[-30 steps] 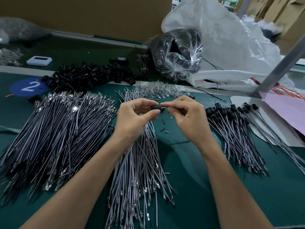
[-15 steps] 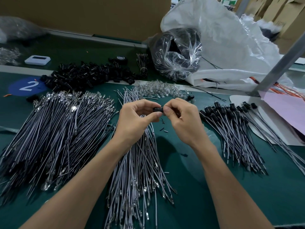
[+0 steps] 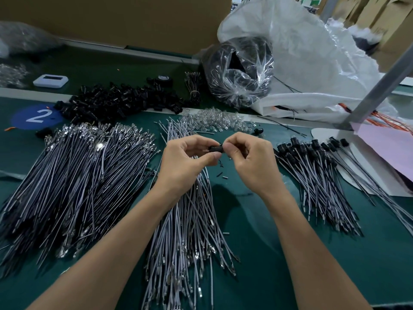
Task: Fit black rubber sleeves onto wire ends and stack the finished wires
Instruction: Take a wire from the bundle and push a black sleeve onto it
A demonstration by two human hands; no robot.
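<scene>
My left hand (image 3: 185, 162) and my right hand (image 3: 252, 159) meet above the green table, both pinching one small black rubber sleeve (image 3: 215, 149) between thumbs and forefingers. A grey wire hangs from it, mostly hidden behind my left hand. Under my hands lies a fan of bare grey wires (image 3: 190, 220). A bigger pile of grey wires (image 3: 71, 175) covers the left side. Finished wires with black sleeves (image 3: 312, 166) are stacked at the right. Loose black sleeves (image 3: 116, 101) are heaped at the back left.
Clear small parts (image 3: 212, 119) lie behind my hands. A clear bag of black parts (image 3: 239, 70) and a large white sack (image 3: 301, 63) stand at the back right. A grey metal post (image 3: 380, 83) slants at the right. A white device (image 3: 51, 81) sits at the far left.
My hands have closed in on each other and lifted slightly, with the sleeve pressed tighter between the fingertips. The piles have not moved.
</scene>
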